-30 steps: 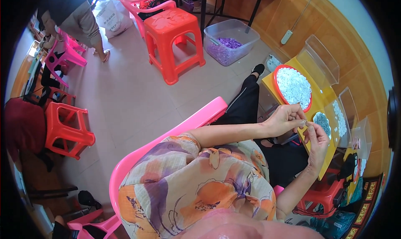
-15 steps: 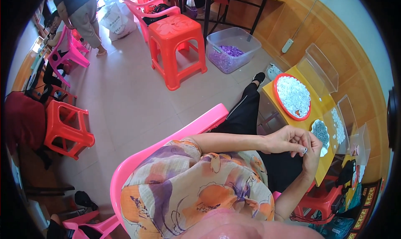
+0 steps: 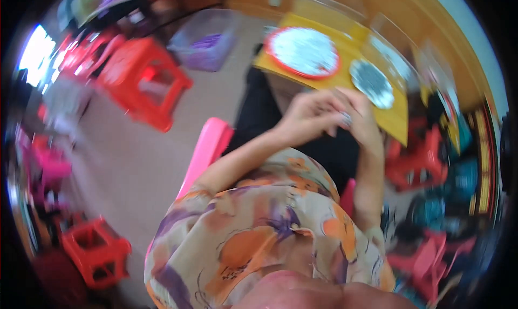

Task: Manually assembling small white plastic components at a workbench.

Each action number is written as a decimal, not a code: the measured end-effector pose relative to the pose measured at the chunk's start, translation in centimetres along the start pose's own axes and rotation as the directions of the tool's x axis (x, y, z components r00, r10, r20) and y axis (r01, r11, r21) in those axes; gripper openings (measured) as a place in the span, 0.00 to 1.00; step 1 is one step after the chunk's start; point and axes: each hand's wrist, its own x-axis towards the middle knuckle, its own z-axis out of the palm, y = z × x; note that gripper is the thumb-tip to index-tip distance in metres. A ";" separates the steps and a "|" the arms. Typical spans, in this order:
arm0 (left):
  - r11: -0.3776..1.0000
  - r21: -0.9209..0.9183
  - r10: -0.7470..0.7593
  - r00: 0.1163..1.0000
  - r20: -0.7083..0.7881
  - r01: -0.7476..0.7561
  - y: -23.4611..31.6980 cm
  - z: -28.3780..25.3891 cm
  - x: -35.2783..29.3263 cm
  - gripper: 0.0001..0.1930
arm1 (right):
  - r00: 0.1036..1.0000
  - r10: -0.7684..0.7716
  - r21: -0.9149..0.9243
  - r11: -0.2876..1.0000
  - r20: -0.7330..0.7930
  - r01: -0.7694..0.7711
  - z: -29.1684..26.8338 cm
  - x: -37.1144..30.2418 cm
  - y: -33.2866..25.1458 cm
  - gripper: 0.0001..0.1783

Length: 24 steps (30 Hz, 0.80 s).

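Above my lap, close to the near edge of a yellow table point(image 3: 395, 126), both hands meet with bent fingers. My left hand point(image 3: 307, 116) pinches toward my right hand point(image 3: 366, 120), and a tiny whitish piece point(image 3: 346, 118) shows between the fingertips; blur hides its kind and which hand bears it. Beyond the hands lies a round red tray point(image 3: 309, 76) heaped with small white pieces point(image 3: 304, 49). To its right is a white dish with a wavy rim point(image 3: 384, 102), filled with small grey bits point(image 3: 370, 81). Neither hand touches the tray or dish.
Clear plastic panels point(image 3: 337, 9) stand along the table's far side, by the wall. A translucent bin point(image 3: 213, 58) with purple material sits on the floor, left of the table. Red stools point(image 3: 170, 101) stand at left and right; my pink chair's arm point(image 3: 204, 147) is beside me.
My view has swung right, so the table and hands appear farther left and higher. The hands stay together in a similar pinch. The picture is now blurred.
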 end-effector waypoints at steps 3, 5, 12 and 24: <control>0.999 -0.002 -0.046 0.998 -0.036 0.046 0.6 -0.5 -0.2 0.06 | 0.996 0.086 0.091 0.992 0.008 -0.086 0.5 0.2 -0.2 0.20; 1.000 -0.021 -0.008 0.999 -0.032 0.007 -0.1 -0.4 0.3 0.04 | 1.000 -0.027 0.157 0.987 0.014 0.024 0.5 0.2 0.1 0.18; 1.000 -0.019 -0.007 1.000 -0.014 0.007 -0.4 0.0 0.0 0.05 | 0.995 0.103 0.191 0.977 -0.007 -0.100 0.7 -1.1 -1.5 0.19; 0.972 -0.208 0.089 0.992 -0.094 -0.108 0.4 -2.1 0.8 0.05 | 0.983 -0.055 -0.028 0.998 -0.173 0.051 0.3 0.7 2.7 0.16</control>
